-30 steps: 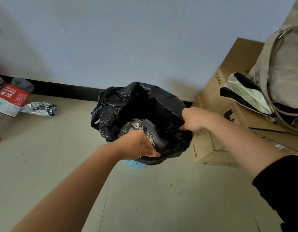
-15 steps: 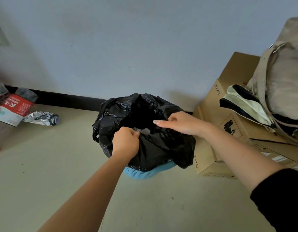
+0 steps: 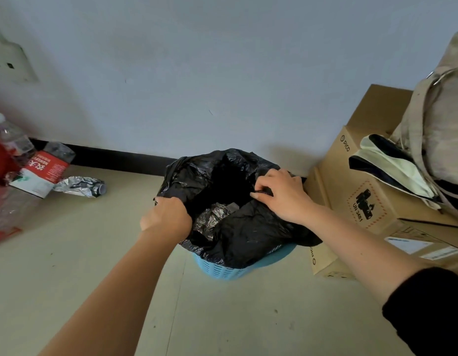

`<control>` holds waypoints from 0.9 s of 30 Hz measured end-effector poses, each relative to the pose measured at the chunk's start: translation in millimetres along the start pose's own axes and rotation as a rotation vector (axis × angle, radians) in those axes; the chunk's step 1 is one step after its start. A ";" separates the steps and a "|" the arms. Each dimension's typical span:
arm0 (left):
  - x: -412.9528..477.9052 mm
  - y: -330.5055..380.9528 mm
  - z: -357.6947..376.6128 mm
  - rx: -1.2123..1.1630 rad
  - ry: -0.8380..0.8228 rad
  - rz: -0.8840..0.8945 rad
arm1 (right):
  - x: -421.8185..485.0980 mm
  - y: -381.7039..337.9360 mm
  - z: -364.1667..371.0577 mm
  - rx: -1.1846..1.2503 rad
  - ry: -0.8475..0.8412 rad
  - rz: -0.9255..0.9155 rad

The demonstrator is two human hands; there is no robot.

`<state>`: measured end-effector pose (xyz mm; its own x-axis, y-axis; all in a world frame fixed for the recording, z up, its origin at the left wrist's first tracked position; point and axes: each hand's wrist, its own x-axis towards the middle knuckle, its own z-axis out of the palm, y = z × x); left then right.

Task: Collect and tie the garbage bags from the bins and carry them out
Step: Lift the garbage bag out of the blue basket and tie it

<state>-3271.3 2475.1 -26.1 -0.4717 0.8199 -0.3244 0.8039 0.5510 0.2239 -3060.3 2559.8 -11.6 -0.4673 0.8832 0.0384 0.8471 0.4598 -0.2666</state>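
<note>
Your left hand (image 3: pixel 166 219) has a clenched grip on the black garbage bag (image 3: pixel 251 235) at its left rim. Your right hand (image 3: pixel 283 197) seemingly pinches the right rim, over the blue bin (image 3: pixel 222 271).

Says "PICO" on the side of the cardboard box (image 3: pixel 338 181), and "UN 3481" on the warning sticker (image 3: pixel 364 205) on its front. Looks like "NONGFU" plus Chinese characters, upside down, on the red bottle label (image 3: pixel 46 165). Smaller print too blurry to read.
</note>
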 end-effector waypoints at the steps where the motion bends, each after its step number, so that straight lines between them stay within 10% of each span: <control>1: -0.7 -1.6 -2.9 0.055 0.019 0.039 | -0.1 2.6 1.6 -0.075 0.005 0.021; 16: 7.6 16.5 20.9 0.292 0.042 0.446 | 2.8 13.6 21.3 -0.386 -0.108 0.385; 27: -4.7 21.2 22.4 0.259 0.136 0.506 | 16.2 -0.7 18.7 0.357 -0.378 0.370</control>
<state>-3243.9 2479.5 -40.5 -0.0340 0.9932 -0.1112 0.9956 0.0434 0.0830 -3073.2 2572.0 -28.8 -0.2726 0.8542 -0.4428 0.8634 0.0140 -0.5044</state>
